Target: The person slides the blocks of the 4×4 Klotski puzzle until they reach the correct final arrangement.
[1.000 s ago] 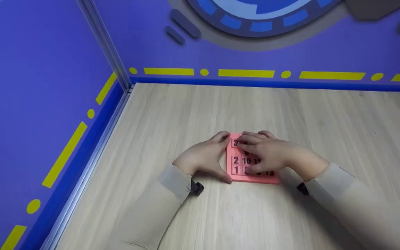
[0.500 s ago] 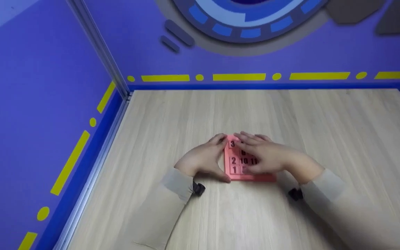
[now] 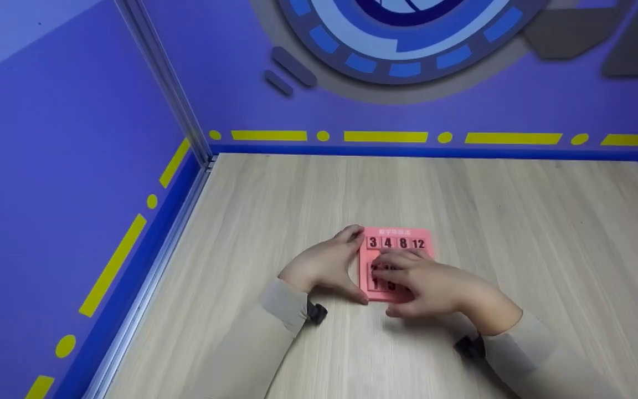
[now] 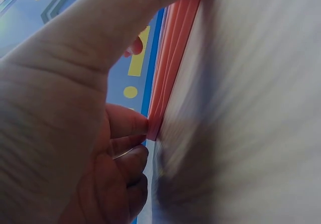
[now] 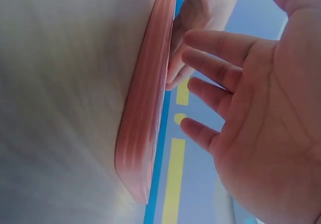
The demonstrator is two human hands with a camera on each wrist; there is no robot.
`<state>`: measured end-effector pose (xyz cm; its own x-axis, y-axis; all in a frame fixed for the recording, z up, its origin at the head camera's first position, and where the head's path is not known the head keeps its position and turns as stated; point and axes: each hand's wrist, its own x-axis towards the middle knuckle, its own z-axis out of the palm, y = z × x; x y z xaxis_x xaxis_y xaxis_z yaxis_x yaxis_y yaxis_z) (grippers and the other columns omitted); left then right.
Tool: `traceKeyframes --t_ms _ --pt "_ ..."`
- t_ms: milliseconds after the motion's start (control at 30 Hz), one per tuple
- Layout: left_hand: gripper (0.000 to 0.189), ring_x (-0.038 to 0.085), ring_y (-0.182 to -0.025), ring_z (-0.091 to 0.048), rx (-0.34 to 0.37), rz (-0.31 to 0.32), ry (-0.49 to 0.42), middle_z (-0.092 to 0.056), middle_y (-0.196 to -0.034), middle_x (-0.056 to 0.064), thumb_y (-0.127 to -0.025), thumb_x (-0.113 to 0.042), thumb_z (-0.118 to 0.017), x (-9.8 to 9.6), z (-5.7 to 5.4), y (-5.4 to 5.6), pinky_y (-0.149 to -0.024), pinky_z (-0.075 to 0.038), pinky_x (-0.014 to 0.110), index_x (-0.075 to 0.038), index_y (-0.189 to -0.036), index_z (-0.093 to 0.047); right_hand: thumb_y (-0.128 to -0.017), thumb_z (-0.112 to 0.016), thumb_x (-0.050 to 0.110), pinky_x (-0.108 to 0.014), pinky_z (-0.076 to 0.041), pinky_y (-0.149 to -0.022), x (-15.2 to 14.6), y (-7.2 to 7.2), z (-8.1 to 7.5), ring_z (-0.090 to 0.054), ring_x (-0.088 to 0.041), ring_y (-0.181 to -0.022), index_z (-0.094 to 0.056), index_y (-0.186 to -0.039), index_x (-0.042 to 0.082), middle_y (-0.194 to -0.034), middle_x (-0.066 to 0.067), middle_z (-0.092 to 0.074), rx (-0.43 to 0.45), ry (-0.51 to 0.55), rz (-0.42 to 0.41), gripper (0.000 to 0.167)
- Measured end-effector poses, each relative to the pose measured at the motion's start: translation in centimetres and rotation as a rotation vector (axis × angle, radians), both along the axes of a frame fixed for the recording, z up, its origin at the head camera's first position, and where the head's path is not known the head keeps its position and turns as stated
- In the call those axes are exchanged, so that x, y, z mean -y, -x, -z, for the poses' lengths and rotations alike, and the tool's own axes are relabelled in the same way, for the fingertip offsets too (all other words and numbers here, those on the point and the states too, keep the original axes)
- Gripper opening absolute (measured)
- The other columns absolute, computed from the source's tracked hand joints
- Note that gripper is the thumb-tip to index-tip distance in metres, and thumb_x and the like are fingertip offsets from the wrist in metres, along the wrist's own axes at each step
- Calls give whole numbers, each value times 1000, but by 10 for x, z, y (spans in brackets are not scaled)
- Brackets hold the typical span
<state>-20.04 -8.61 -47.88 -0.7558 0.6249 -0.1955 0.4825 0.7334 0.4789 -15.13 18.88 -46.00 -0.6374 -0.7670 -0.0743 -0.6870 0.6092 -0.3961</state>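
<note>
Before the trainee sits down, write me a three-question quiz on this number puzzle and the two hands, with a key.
1. Fill in the blank: the top row of tiles on the puzzle reads, from left to right in the head view, 3, 4, 8, ___.

2. Multiple choice: where does the left hand hold the puzzle?
A) Along its right side
B) Along its left side
C) Nowhere; it is off the puzzle

3. True or false: the right hand is over the puzzle, open rather than curled round it.

Key: 1. 12; 2. B; 3. True.
</note>
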Motion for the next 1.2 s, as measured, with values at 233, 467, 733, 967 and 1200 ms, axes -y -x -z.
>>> traceKeyframes --t_ms 233,467,733,967,1200 --pt "149 29 -173 -35 8 -4 1 -12 -193 4 -72 -62 -103 0 -2 1 -140 -40 39 -11 -182 -17 -101 -73 63 -78 -24 -138 0 1 2 -39 -46 -168 -60 -165 13 -176 -10 -52 39 -47 24 82" --pt "148 32 -173 -36 7 -2 5 -11 -193 7 -73 -60 -103 -1 -7 3 -140 -39 41 -10 -182 -17 -101 -73 65 -78 -16 -141 -2 3 -1 -27 -44 -175 -51 -172 20 -184 -8 -42 68 -85 72 87" --pt "147 30 -173 -35 20 -1 -4 -11 -194 4 -74 -62 -102 -3 -1 2 -141 -38 39 -11 -182 -17 -101 -72 69 -78 -12 -141 -5 6 -1 -21 -44 -177 -45 -176 21 -188 -9 -33 106 -121 98 93" --pt "145 30 -172 -37 -4 12 -1 -13 -193 6 -74 -61 -102 -6 -1 4 -140 -39 38 -8 -182 -20 -101 -74 66 -78 -12 -142 -8 12 3 -19 -43 -178 -42 -177 19 -189 -5 -30 83 -127 105 95" --pt "148 32 -174 -33 6 2 6 -12 -193 6 -73 -63 -103 1 0 0 -142 -36 40 -7 -181 -20 -100 -73 68 -75 -11 -143 -3 4 6 -20 -45 -177 -37 -179 21 -190 -7 -26 98 -93 87 98"
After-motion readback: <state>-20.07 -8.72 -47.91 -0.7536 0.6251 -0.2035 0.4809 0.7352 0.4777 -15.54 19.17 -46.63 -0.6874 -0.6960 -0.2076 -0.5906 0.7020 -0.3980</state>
